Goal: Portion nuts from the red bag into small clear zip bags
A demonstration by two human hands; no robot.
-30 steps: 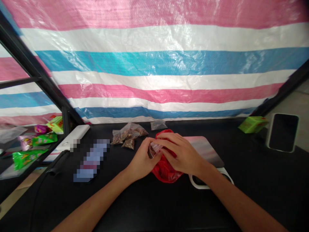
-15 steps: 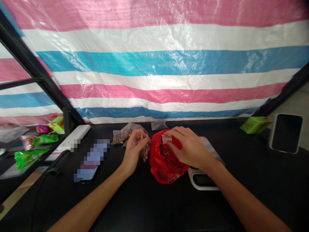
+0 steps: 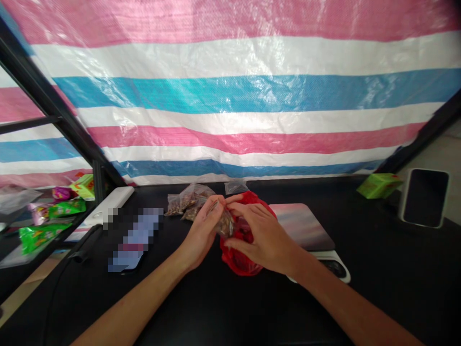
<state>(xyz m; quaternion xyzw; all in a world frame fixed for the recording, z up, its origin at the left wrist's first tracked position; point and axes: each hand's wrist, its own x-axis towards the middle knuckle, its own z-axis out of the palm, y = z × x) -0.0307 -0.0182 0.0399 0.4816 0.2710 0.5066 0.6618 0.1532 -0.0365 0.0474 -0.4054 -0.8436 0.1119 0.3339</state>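
Observation:
My left hand [image 3: 206, 230] is closed on a small clear plastic bag [image 3: 225, 225] of brown, dried-looking bits. Around the bag's right side curls my right hand [image 3: 262, 235], its fingers at the top and its thumb lower down, with the bag between them. Both hands are above the left part of an open red plastic bag [image 3: 239, 266], whose inside is mostly hidden by my right hand. Several filled clear bags [image 3: 189, 199] lie just behind my left hand. A scale [image 3: 306, 226] with a pinkish-grey top and white base sits under my right forearm.
An empty-looking clear bag [image 3: 236, 187] lies at the back. A phone [image 3: 139, 240] and a white device [image 3: 113, 204] lie at left, near a black cable [image 3: 54, 293]. At right are a green box [image 3: 380, 185] and an upright dark-screened device [image 3: 425, 198]. Striped sheeting [image 3: 230, 91] closes the back.
My right hand has come out of the red bag and moved left to the small bag in my left hand. The small bag now shows brown bits inside. More of the scale shows.

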